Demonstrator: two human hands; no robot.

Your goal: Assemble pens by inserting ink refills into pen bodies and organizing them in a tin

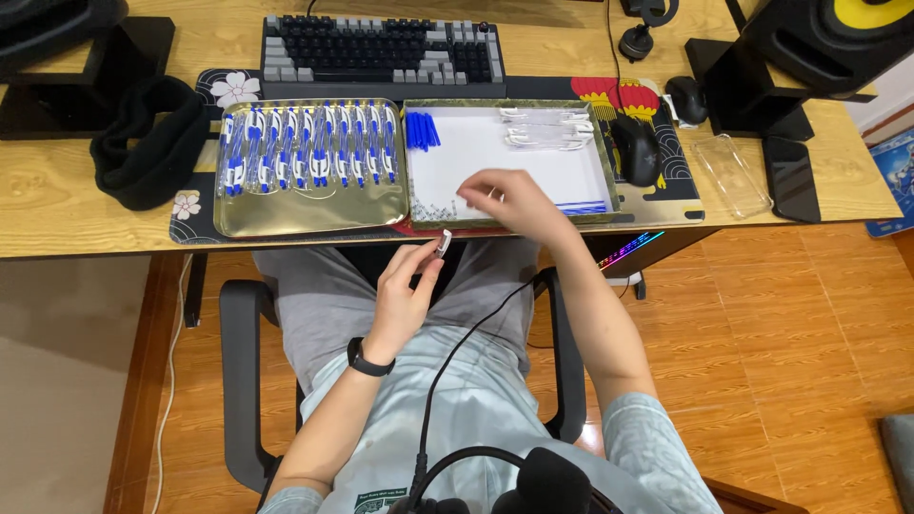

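The person is sitting at a wooden desk [67,205], and everything here is placed relative to the white tray [547,167] lying at the desk's near edge. The left hand [405,290] is hovering just below the tray's near-left corner, off the desk and over the lap, with thumb and fingertips pinched narrowly on a small white pen part [444,244] held upright. A black wristband [369,361] is sitting on that wrist. The right hand [514,202] is reaching over the tray's near rim, fingers curled downward and loosely bunched above a scatter of tiny parts [434,210] lying along the tray's near-left edge; whether it is gripping any of them cannot be told. Inside the tray, a bunch of blue pen pieces [422,130] is lying at the far-left corner, clear pen barrels [547,128] are resting along the far side, and thin blue refills [581,207] are lying at the near right. Touching the tray's left side, a metal tray [314,209] is holding a row of assembled blue-and-white pens [309,148]. Beyond the tray a keyboard [381,52] is standing, and just to its right a black mouse [636,149] is resting.
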